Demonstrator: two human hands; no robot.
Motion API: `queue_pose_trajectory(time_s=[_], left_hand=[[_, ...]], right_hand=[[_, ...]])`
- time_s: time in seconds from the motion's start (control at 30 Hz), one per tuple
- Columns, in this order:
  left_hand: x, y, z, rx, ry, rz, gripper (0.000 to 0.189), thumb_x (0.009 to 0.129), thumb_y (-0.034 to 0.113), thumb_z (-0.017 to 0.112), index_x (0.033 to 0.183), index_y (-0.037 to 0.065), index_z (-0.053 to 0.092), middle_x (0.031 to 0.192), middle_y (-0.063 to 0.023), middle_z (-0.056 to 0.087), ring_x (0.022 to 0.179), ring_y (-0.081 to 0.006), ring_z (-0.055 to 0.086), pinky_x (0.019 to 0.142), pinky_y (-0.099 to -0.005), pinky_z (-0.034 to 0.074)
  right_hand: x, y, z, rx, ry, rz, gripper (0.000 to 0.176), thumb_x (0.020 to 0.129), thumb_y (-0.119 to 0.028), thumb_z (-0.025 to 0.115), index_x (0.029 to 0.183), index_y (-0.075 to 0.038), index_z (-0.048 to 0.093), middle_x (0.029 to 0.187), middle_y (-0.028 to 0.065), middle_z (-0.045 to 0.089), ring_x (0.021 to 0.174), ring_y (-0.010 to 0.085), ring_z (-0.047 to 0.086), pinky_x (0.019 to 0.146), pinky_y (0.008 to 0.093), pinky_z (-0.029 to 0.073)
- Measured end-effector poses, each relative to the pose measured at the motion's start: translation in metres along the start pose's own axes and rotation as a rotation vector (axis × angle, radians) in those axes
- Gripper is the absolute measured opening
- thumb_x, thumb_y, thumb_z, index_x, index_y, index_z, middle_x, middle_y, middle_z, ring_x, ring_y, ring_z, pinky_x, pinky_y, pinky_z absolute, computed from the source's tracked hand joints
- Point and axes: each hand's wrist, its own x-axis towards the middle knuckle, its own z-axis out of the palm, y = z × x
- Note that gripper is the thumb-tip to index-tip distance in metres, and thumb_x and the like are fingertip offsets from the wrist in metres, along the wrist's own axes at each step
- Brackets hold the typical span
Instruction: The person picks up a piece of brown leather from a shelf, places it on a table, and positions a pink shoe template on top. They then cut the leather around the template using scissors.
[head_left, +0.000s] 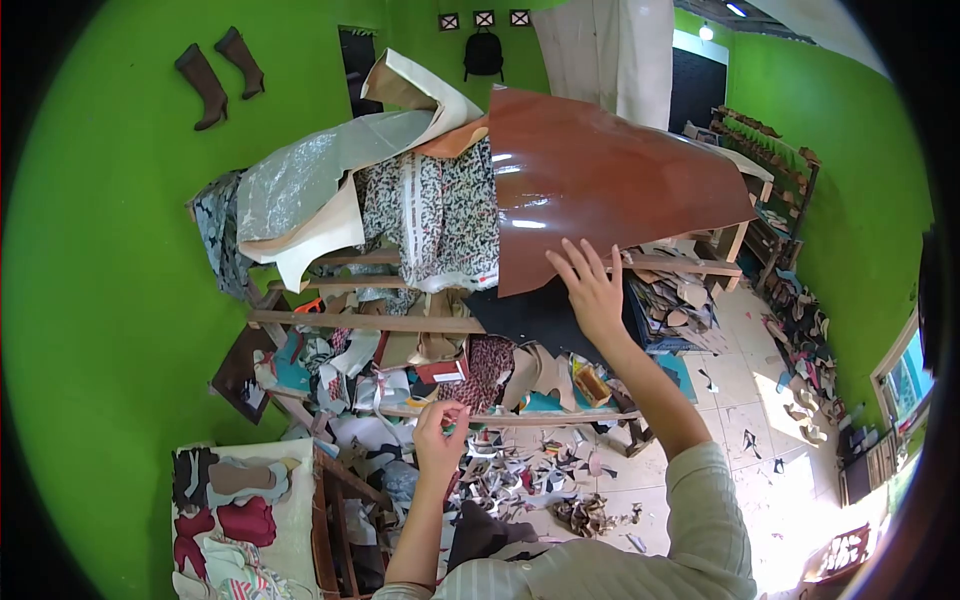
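Observation:
A large glossy brown leather sheet point(610, 175) drapes over the right half of the wooden rack. My right hand point(592, 295) is at its lower edge, fingers spread and stretched out, the fingertips over the leather. My left hand point(440, 435) hovers lower down, in front of the shelf, with its fingers curled in toward the thumb. Whether anything small is pinched there I cannot make out. Left of the brown sheet hang a speckled black-and-white fabric point(440, 210) and a grey sheet point(310, 165) with a pale underside. Black material point(540, 315) lies below the brown leather.
The rack's lower shelf holds scraps, a red-and-white box point(442, 370) and a stack of cut pieces point(680, 305). Offcuts point(520, 480) litter the tiled floor. At lower left stands a table point(300, 510) with fabric pieces. Shoes point(800, 330) line the right wall.

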Motion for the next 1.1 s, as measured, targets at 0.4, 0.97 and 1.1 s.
queue_pose_trajectory(time_s=[0.4, 0.97, 1.1], left_hand=[[0.092, -0.024, 0.026, -0.053, -0.099, 0.080, 0.010, 0.074, 0.006, 0.065, 0.078, 0.002, 0.057, 0.068, -0.0062, 0.057, 0.057, -0.0144, 0.052, 0.053, -0.0249, 0.040], [0.305, 0.017, 0.036, 0.482, 0.376, 0.655, 0.052, 0.073, 0.020, 0.064, 0.119, 0.007, 0.042, 0.112, -0.0116, 0.050, 0.108, -0.0298, 0.044, 0.092, -0.0435, 0.031], [0.354, 0.016, 0.046, 0.748, 0.475, 0.603, 0.043, 0.076, 0.020, 0.061, 0.116, 0.011, 0.048, 0.110, -0.0087, 0.055, 0.108, -0.0258, 0.047, 0.093, -0.0477, 0.029]], right_hand=[[0.025, 0.041, 0.036, 0.238, 0.179, 0.049, 0.020, 0.070, -0.011, 0.059, 0.089, -0.011, 0.063, 0.083, 0.0047, 0.064, 0.081, 0.0212, 0.062, 0.075, 0.0324, 0.048], [0.057, 0.032, 0.021, 0.386, -0.002, -0.121, 0.026, 0.060, -0.013, 0.065, 0.085, -0.011, 0.062, 0.079, 0.0037, 0.062, 0.076, 0.0207, 0.059, 0.064, 0.0318, 0.048], [0.073, 0.025, 0.022, 0.413, -0.016, -0.172, 0.031, 0.055, -0.010, 0.065, 0.086, -0.011, 0.061, 0.082, 0.0013, 0.062, 0.076, 0.0185, 0.059, 0.063, 0.0301, 0.048]])
